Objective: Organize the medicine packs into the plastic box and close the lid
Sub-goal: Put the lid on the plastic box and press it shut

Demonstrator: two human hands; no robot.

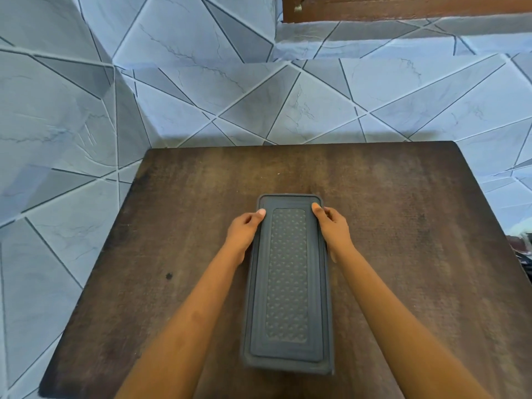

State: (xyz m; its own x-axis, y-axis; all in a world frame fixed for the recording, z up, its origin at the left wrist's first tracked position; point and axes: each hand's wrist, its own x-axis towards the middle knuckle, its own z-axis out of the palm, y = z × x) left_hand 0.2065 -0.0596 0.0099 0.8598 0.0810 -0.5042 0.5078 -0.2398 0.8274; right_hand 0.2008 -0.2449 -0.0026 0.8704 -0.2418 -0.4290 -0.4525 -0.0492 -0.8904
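A long dark grey plastic box (288, 283) lies lengthwise on the brown table, its lid with a patterned centre panel sitting flat on top. My left hand (243, 233) grips the box's left side near the far end, thumb resting on the lid's edge. On the opposite side my right hand (334, 230) holds the right edge, thumb also on the lid. No medicine packs show anywhere; the box's inside is hidden by the lid.
The dark wooden table (403, 254) stands against a wall with grey geometric tiles (259, 96). A brown wooden frame (403, 7) sits at the top right. Something dark shows past the table's right edge (521, 249).
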